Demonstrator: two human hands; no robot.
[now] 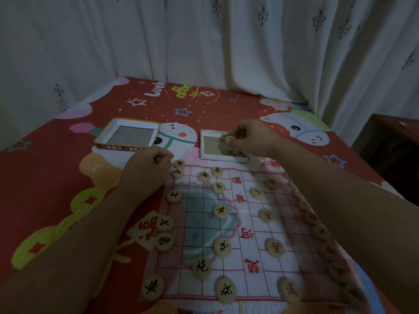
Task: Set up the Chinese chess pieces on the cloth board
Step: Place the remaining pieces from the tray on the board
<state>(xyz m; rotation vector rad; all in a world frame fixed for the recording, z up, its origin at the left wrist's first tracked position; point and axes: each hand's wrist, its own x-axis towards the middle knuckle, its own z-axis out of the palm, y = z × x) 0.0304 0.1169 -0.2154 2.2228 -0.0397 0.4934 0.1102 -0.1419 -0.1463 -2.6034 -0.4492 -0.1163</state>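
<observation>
The white cloth board (247, 264) with red grid lines lies on the bed in front of me. Several round wooden chess pieces sit on it, such as one in the middle (220, 211) and one at the near left corner (152, 287). My left hand (147, 168) rests fisted at the board's far left corner, beside two pieces (178, 168); whether it holds anything is hidden. My right hand (247, 138) reaches into the small white box (209, 155) beyond the board, fingers closed on chess pieces (225, 139).
The box lid (127, 135), open side up, lies to the far left of the board. A red patterned blanket (56, 177) covers the bed. White curtains (204, 41) hang behind, and a dark wooden stand (390, 146) is at the right.
</observation>
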